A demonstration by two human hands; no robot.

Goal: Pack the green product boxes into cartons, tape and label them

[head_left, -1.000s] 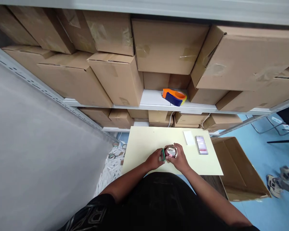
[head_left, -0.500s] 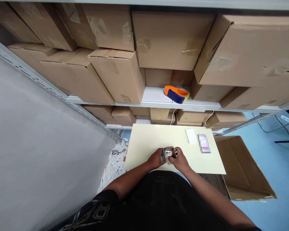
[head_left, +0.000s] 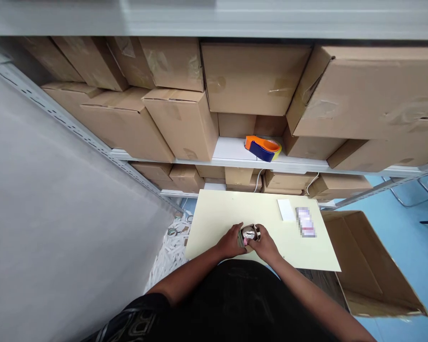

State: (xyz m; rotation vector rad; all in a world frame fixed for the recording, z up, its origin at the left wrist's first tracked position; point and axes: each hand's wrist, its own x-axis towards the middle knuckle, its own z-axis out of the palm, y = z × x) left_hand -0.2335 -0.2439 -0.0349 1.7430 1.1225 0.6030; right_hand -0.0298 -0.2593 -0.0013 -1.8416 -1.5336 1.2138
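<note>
Close to the front edge of the pale yellow table [head_left: 214, 213], both hands are around a small brown cardboard box [head_left: 241, 239] with its top open. My left hand [head_left: 231, 241] is closed on its left side, and my right hand [head_left: 265, 244] grips the right side. Inside shows something round, shiny and silver [head_left: 248, 234], too small to name. A small pink piece [head_left: 245, 241] sits at the front of the opening, near my right fingertips.
A white slab [head_left: 286, 210] and a blurred-out purple pack [head_left: 306, 222] lie on the table's right. An orange and blue tape dispenser [head_left: 263, 148] rests on the shelf among cardboard boxes [head_left: 257, 78]. A large open carton [head_left: 371, 261] stands right; white paper strips [head_left: 167, 259] lie left.
The view has tilted up slightly. A green edge by my left fingers no longer stands out, and the round silver thing shows more plainly between both hands.
</note>
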